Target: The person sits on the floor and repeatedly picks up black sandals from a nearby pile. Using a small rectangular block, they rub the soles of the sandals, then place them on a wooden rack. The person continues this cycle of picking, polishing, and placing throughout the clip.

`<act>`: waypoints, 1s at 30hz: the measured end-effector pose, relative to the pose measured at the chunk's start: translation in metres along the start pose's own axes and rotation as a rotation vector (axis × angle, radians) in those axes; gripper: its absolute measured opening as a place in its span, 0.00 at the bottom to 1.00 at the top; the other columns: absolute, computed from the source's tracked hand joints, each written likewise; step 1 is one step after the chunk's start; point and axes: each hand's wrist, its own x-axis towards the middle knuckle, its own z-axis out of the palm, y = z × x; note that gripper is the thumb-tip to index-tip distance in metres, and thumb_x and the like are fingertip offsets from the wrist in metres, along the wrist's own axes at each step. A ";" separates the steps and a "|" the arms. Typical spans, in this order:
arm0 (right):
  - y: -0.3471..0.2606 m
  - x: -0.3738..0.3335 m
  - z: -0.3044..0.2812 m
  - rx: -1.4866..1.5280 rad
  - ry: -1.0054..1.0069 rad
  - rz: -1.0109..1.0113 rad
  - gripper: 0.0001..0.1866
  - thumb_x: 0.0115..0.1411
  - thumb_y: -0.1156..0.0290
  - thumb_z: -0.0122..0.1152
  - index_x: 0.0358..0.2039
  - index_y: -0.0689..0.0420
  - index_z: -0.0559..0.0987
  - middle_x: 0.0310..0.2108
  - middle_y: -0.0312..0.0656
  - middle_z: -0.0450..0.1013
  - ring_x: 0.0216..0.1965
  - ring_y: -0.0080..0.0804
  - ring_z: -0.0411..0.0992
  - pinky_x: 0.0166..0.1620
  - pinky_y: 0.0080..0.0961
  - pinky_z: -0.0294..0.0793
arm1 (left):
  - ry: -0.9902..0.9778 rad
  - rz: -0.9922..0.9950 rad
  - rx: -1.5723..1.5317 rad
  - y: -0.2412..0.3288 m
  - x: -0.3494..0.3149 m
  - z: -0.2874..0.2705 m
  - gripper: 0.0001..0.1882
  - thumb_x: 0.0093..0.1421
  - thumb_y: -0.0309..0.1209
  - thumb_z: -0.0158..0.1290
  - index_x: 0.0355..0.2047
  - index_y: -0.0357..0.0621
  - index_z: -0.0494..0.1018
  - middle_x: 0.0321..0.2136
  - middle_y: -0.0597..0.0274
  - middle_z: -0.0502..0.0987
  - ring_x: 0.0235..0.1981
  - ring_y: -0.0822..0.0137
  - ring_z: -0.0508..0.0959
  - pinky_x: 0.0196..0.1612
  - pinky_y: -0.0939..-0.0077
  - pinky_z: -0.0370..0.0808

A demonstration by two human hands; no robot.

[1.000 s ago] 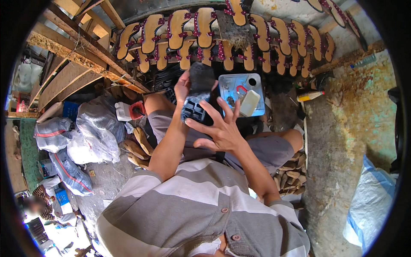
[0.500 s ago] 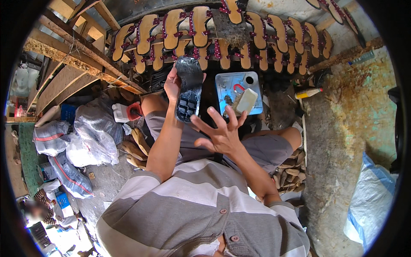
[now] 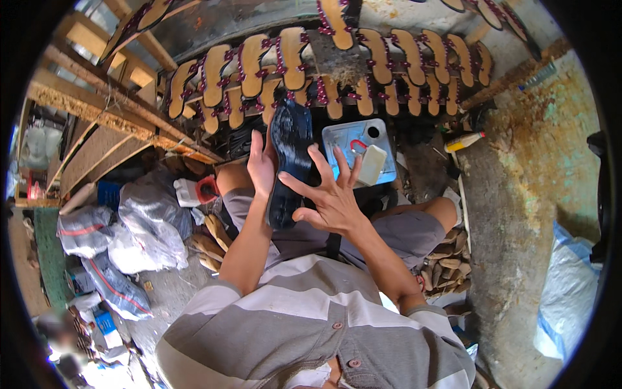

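Note:
A glossy black shoe sole (image 3: 291,139) stands lengthwise above my lap, its wet-looking face toward me. My left hand (image 3: 261,170) holds it along its left edge, with some fingers hidden behind it. My right hand (image 3: 334,198) is at the sole's right side, fingers spread and nothing held in them. Its index finger and thumb reach over the lower half of the sole; whether they touch it I cannot tell. Beyond the right hand lies a light-blue lid-like panel (image 3: 337,136) with a dark round hole, carrying a pale rectangular block (image 3: 370,165) and a small red loop.
Rows of tan sandals (image 3: 253,61) with maroon straps line the racks ahead. At left are a white container with a red opening (image 3: 206,189), plastic bags (image 3: 152,220) and a timber frame (image 3: 123,107). A yellow bottle (image 3: 464,142) and foot-shaped wooden pieces (image 3: 447,269) are at right.
The sole has come lower in view, its lower end tipping away from clear sight. My right hand has moved closer, its fingers now over the sole. The left hand's grip has shifted downward.

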 end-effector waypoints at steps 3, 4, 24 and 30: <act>0.015 0.020 -0.002 0.028 -0.076 0.088 0.36 0.59 0.22 0.45 0.61 0.22 0.78 0.77 0.42 0.47 0.75 0.65 0.34 0.64 0.83 0.24 | -0.046 -0.029 -0.138 -0.012 -0.015 0.002 0.37 0.73 0.58 0.40 0.72 0.45 0.60 0.64 0.51 0.71 0.62 0.51 0.73 0.68 0.52 0.67; 0.023 0.029 -0.003 0.016 -0.064 0.089 0.35 0.58 0.23 0.49 0.61 0.21 0.78 0.77 0.43 0.45 0.75 0.66 0.33 0.64 0.83 0.23 | 0.055 -0.011 -0.038 -0.015 -0.018 0.002 0.38 0.73 0.58 0.41 0.71 0.41 0.60 0.63 0.51 0.72 0.61 0.51 0.74 0.67 0.54 0.69; 0.025 -0.031 0.003 0.429 0.069 0.240 0.32 0.64 0.39 0.57 0.67 0.36 0.73 0.63 0.49 0.65 0.64 0.53 0.59 0.68 0.58 0.48 | -0.036 0.125 0.299 -0.010 -0.006 -0.038 0.31 0.72 0.38 0.41 0.72 0.38 0.57 0.56 0.52 0.77 0.51 0.55 0.81 0.57 0.59 0.77; 0.024 -0.026 -0.001 1.622 0.131 0.844 0.51 0.66 0.75 0.63 0.79 0.47 0.40 0.39 0.35 0.71 0.40 0.19 0.69 0.42 0.18 0.72 | -0.074 0.291 0.427 -0.052 -0.008 0.016 0.37 0.69 0.30 0.42 0.77 0.43 0.46 0.62 0.54 0.72 0.57 0.59 0.76 0.61 0.63 0.71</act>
